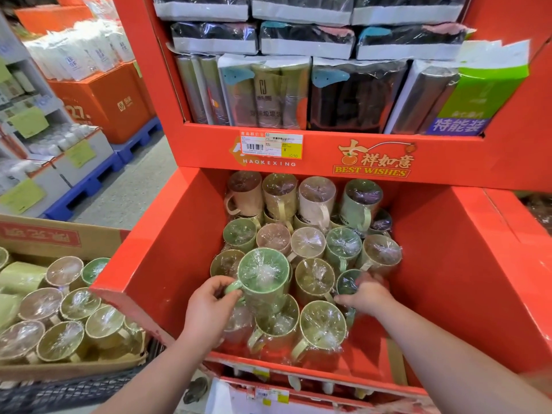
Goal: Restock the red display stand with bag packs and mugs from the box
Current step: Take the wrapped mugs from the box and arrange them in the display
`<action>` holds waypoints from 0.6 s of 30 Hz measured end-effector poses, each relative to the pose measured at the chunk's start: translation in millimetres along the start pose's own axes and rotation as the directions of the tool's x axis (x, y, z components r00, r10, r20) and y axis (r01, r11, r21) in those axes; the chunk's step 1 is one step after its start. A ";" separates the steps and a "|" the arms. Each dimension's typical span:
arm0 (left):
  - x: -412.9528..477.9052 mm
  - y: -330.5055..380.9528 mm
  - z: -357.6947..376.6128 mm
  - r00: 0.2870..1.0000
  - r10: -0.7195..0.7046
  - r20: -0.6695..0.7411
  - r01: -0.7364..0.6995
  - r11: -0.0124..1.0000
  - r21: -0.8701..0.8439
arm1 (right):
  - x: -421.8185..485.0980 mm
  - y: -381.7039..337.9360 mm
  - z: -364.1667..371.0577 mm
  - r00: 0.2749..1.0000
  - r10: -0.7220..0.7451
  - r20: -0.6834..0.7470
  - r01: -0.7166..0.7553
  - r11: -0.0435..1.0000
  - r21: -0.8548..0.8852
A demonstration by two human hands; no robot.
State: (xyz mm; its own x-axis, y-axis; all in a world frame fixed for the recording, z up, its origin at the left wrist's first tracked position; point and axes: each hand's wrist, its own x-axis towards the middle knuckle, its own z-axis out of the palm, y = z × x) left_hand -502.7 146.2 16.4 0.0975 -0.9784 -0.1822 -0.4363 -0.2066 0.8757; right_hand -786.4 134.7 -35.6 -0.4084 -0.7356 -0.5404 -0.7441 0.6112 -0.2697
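Note:
The red display stand (155, 264) fills the middle of the head view. Its lower bin holds several plastic-wrapped mugs in green, beige and pink tones. My left hand (209, 306) grips the handle of a light green wrapped mug (264, 279), which sits raised above the other mugs at the bin's front. My right hand (366, 294) curls around a darker green mug (346, 283) at the right edge of the pile. The upper shelf carries bag packs (265, 91) standing in a row. A cardboard box (59, 234) with more wrapped mugs (71, 321) sits at the lower left.
The bin's right half (418, 294) shows bare red floor. Stacked packs fill the shelves above. Orange crates (110, 100) on blue pallets line the aisle at the far left. A dark cart mesh (74, 389) shows under the box.

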 end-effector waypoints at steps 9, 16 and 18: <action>1.8 11.4 33.6 0.994 0.043 0.099 -0.041 0.999 -0.022 | -41.2 -18.1 -26.5 0.894 -0.397 -0.211 0.432 0.887 0.164; -6.8 32.4 73.1 0.954 0.160 0.254 -0.179 0.982 0.054 | -82.4 -6.4 -54.0 0.791 -0.607 -0.071 0.611 0.786 0.092; -11.0 35.3 83.4 0.930 0.214 0.300 -0.244 0.967 0.066 | -87.4 -0.2 -55.6 0.805 -0.592 -0.030 0.588 0.805 -0.080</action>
State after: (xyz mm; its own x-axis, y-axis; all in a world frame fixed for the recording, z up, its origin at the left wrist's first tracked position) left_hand -593.7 149.2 12.1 -0.2713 -0.9555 -0.1161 -0.5050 0.0386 0.8623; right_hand -779.9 182.6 56.1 0.0954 -0.9632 -0.2513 -0.8811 0.0357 -0.4716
